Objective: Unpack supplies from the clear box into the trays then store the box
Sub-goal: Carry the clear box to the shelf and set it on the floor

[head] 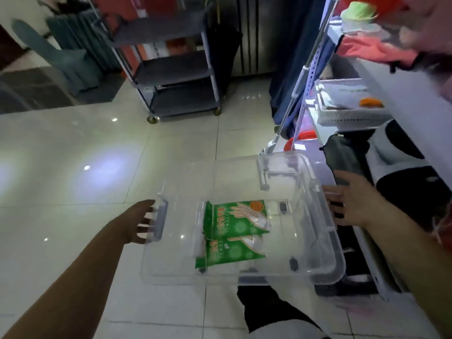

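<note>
I hold a clear plastic box [305, 263] in the air above the tiled floor, low in the head view. My left hand [138, 222] grips its left handle, fingers curled under the rim. On the opposite rim, my right hand [354, 204] presses against the box's side. Two green packets of disposable gloves [232, 231] lie overlapping on the box's bottom. A white slotted tray [347, 116] sits on the shelf at the right and holds an orange item [369, 102].
A white shelf unit [401, 99] runs down the right side, with red cloth [374, 51] and a green lid on top. A grey three-tier cart [176, 69] on castors stands behind. Dark bags sit under the shelf. My leg is below the box.
</note>
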